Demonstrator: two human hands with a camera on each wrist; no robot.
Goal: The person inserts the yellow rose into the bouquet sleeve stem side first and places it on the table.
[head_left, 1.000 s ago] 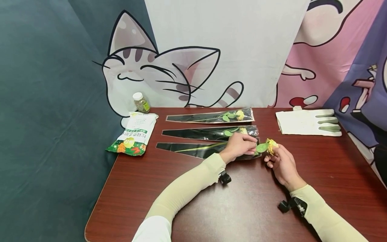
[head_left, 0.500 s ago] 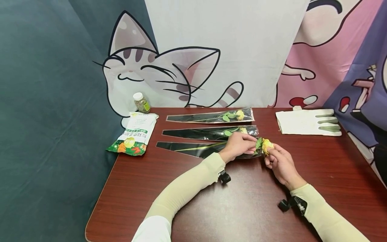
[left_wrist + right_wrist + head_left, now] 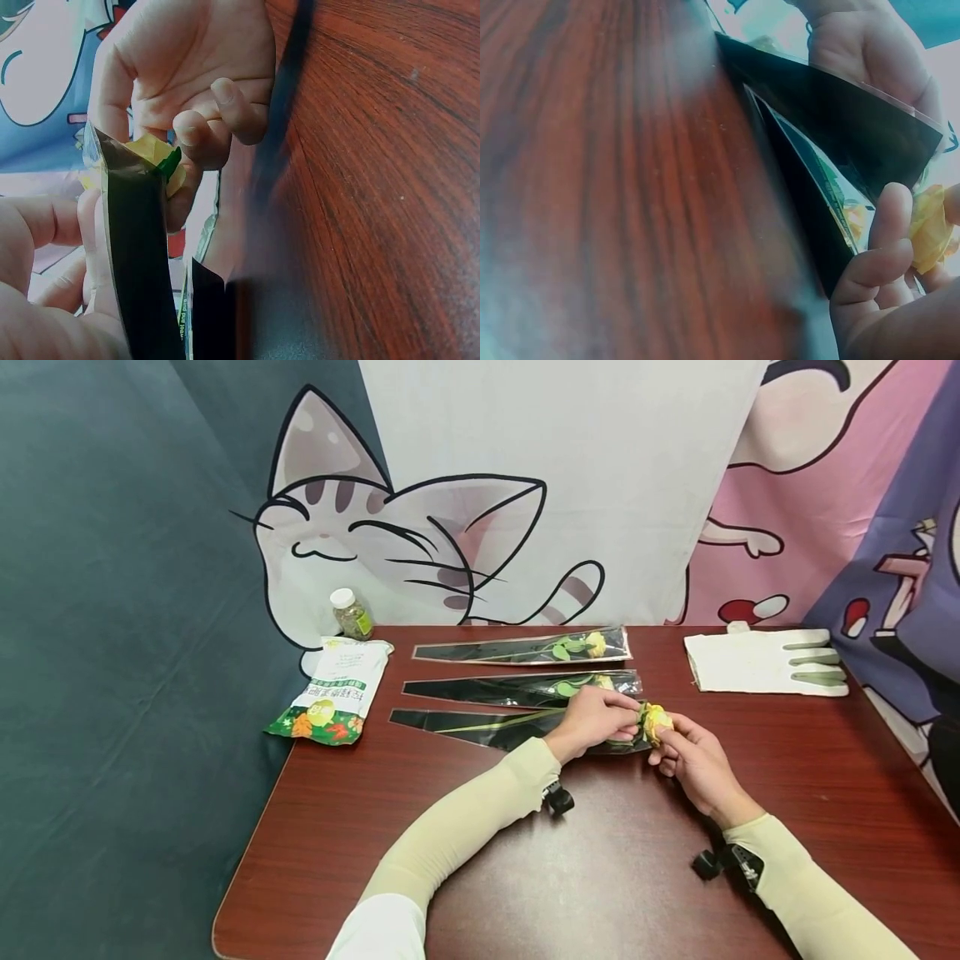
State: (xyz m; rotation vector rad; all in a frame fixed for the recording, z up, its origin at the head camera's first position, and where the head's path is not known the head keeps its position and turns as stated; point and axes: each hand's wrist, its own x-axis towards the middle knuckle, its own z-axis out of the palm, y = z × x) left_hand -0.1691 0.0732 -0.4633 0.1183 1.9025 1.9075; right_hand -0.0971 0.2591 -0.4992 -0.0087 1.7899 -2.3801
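My right hand [image 3: 696, 760] pinches the head of a yellow rose [image 3: 657, 724] right at the mouth of the nearest flower sleeve. That sleeve [image 3: 480, 732] is long, tapered and black-backed with a clear front, and the rose's stem runs down inside it. With fingers and thumb my left hand [image 3: 595, 720] pinches the sleeve's wide end. In the left wrist view the sleeve's dark back [image 3: 139, 247] is lifted at its mouth, with petals and a green leaf [image 3: 171, 162] at the opening. The right wrist view shows the yellow petals [image 3: 931, 229] between my right fingers.
Two more sleeves, the middle one [image 3: 480, 691] and the far one [image 3: 480, 651], lie behind, each with a yellow rose inside. A printed bag [image 3: 337, 689] and a white-capped jar [image 3: 351, 615] stand at left. A white glove [image 3: 750, 662] lies at right.
My right hand has moved slightly left with the rose, bringing its head up to the sleeve's mouth. The leaves have gone in at the opening. My left hand stays in place.
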